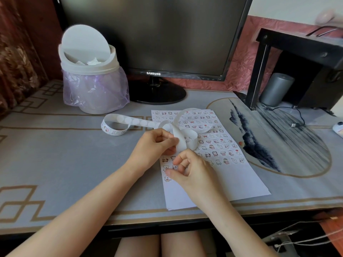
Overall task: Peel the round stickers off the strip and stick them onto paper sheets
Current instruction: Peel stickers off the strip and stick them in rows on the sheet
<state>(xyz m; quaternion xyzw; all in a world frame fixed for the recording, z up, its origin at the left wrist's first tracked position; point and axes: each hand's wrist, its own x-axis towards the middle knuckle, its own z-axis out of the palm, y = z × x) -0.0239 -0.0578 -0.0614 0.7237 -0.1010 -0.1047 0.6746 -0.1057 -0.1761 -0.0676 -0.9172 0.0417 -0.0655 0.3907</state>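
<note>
A long white sticker strip (pixel 130 121) curls across the desk, looping at the left and again over the paper. My left hand (pixel 154 145) pinches the strip where it bends above the sheet. My right hand (pixel 187 169) hovers just below it with curled fingers at the strip's lower edge; whether it pinches a sticker is hidden. The white paper sheet (pixel 232 175) lies under both hands, its upper part covered with rows of small cartoon stickers.
A white swing-lid bin (pixel 89 71) with a purple bag stands at the back left. A black monitor (pixel 154 36) sits behind the sheet. A black stand (pixel 259 71) and a grey cylinder (pixel 276 89) are at the right, with a cable (pixel 297 125).
</note>
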